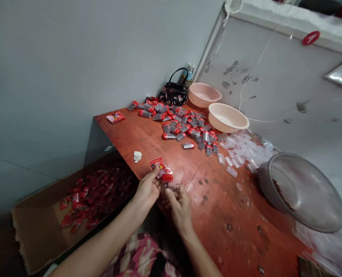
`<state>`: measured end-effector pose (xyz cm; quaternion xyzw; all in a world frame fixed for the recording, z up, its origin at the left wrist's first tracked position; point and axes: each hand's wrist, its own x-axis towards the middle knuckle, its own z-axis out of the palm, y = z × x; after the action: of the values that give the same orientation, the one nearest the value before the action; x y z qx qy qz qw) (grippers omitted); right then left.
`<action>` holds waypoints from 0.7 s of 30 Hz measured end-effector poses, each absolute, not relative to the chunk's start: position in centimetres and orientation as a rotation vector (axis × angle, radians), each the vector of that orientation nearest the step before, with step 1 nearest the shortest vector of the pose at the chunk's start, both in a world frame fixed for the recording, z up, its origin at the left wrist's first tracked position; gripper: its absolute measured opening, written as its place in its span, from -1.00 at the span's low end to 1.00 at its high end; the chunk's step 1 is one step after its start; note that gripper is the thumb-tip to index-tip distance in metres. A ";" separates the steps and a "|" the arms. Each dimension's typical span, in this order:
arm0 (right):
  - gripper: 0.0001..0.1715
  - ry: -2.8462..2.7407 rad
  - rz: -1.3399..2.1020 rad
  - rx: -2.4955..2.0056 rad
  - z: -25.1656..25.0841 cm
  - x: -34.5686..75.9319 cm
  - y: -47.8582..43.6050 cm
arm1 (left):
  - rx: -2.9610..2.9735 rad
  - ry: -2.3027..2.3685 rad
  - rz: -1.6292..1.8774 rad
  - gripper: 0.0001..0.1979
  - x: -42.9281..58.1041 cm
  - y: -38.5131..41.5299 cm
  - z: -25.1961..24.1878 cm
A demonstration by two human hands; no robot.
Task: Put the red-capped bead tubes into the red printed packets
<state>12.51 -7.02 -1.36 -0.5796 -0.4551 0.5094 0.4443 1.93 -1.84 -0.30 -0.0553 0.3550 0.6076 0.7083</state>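
My left hand pinches a small red printed plastic packet between thumb and fingers, just over the table's front edge. Right beside it, my right hand grips a small clear container with a red cap, its cap end at the packet. How far the container sits inside the packet I cannot tell. Farther back lies a pile of similar red-capped containers with dark contents. A stack of red printed packets rests at the table's far left corner.
A cardboard box of red packets stands below left. On the red table are crumpled white tissue, two pink basins, a black handbag, clear empty containers and a large grey basin with small brown pieces.
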 end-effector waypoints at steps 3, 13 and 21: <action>-0.76 -1.134 1.212 -1.465 -1.7 12.6 -7.1 | -0.090 0.764 1.368 -0.95 2.2 -2.1 0.1; -0.78 -1.125 1.193 -1.405 -1.8 12.8 -7.4 | 0.037 0.765 1.343 -0.90 3.0 -2.6 0.0; -0.82 -1.075 1.305 -1.275 -1.7 13.1 -7.0 | 0.375 0.823 1.242 -0.80 2.6 -3.0 0.0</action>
<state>13.13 -6.98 -1.67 -0.5247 -0.4426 0.5374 0.4899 2.59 -2.96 -0.02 0.1695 0.3723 0.5618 0.7191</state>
